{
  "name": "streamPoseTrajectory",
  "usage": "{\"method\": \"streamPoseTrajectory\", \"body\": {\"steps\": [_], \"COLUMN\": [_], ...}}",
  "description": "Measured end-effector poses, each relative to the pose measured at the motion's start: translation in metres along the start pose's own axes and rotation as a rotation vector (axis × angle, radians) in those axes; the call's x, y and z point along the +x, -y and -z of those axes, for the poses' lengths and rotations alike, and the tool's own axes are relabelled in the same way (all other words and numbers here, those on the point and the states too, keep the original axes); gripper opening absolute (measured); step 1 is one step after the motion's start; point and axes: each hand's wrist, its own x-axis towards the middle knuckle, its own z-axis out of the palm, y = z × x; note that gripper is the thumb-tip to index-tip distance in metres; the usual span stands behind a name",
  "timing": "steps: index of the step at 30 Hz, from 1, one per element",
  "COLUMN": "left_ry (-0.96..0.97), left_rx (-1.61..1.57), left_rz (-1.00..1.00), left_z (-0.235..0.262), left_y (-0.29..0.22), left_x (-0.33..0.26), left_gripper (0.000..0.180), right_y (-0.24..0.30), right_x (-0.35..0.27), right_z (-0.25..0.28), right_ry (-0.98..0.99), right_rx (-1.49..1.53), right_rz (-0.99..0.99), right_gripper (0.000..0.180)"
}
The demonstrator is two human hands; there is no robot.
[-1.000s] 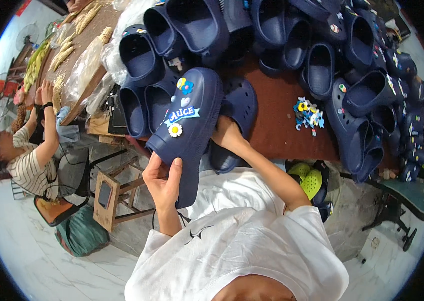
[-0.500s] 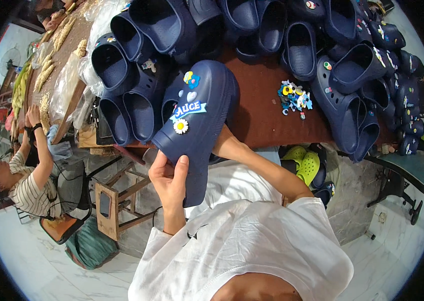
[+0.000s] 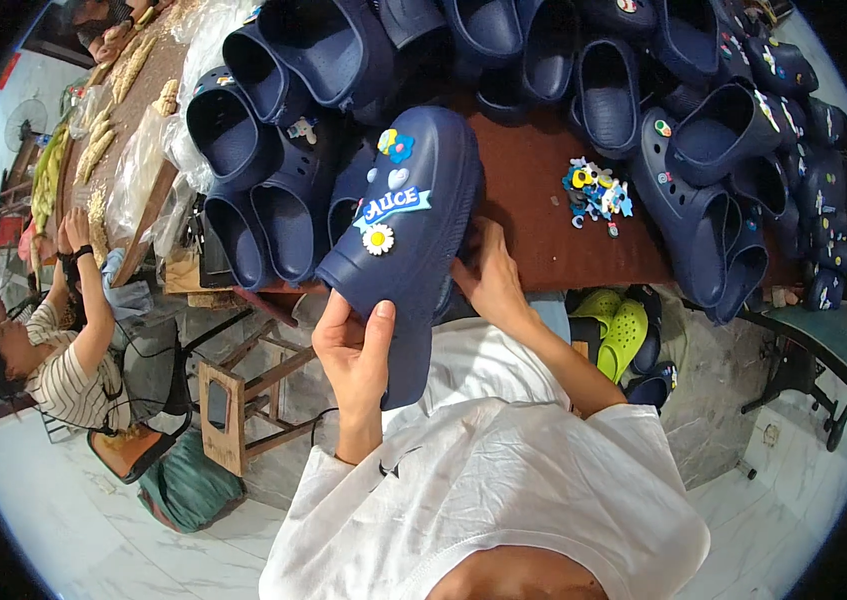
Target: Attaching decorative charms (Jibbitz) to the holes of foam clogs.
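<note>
A navy foam clog (image 3: 433,165) is tilted up in front of me, its toe toward the table. My left hand (image 3: 355,350) is closed on its heel end, thumb on the near side. Its upper carries a daisy charm (image 3: 378,239), a blue lettered banner charm (image 3: 391,206), pale heart charms and a yellow-and-blue charm (image 3: 395,146). My right hand (image 3: 495,280) is beside the clog's sole edge, thumb and bent fingers apart, with nothing seen in it; its fingertips are partly hidden. To its right, a pile of loose charms (image 3: 598,192) lies on the brown table (image 3: 533,165).
Many navy clogs (image 3: 608,95) crowd the table's far side and right. Lime-green clogs (image 3: 623,335) sit below the table edge. At left are a wooden stool (image 3: 223,415), clear plastic bags (image 3: 138,195) and a seated person in a striped shirt (image 3: 73,350).
My right hand has come out from behind the clog to the right of its sole. The clog, still in my left hand, has shifted slightly right and turned a little more upright.
</note>
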Motion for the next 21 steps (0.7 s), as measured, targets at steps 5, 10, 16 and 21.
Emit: {"method": "streamPoseTrajectory", "body": {"steps": [5,10,16,21], "left_ry": [0.180,0.345,0.290,0.256], "left_rx": [0.127,0.357,0.465,0.576], "left_rz": [-0.076,-0.229,-0.324,-0.420], "left_z": [-0.031,-0.077,-0.116,-0.125], "left_y": [-0.001,0.020,0.098,0.127], "left_x": [0.001,-0.008,-0.014,-0.018], "left_gripper": [0.027,0.012,0.018,0.020], "right_y": [-0.016,-0.056,-0.051,-0.055], "right_x": [-0.006,-0.016,-0.015,-0.015], "right_z": [0.011,0.058,0.113,0.111], "right_ry": [0.079,-0.223,-0.431,-0.262], "right_rx": [0.068,0.459,0.406,0.365], "right_rz": [0.070,-0.128,-0.254,-0.195], "right_gripper": [0.061,0.041,0.023,0.024]}}
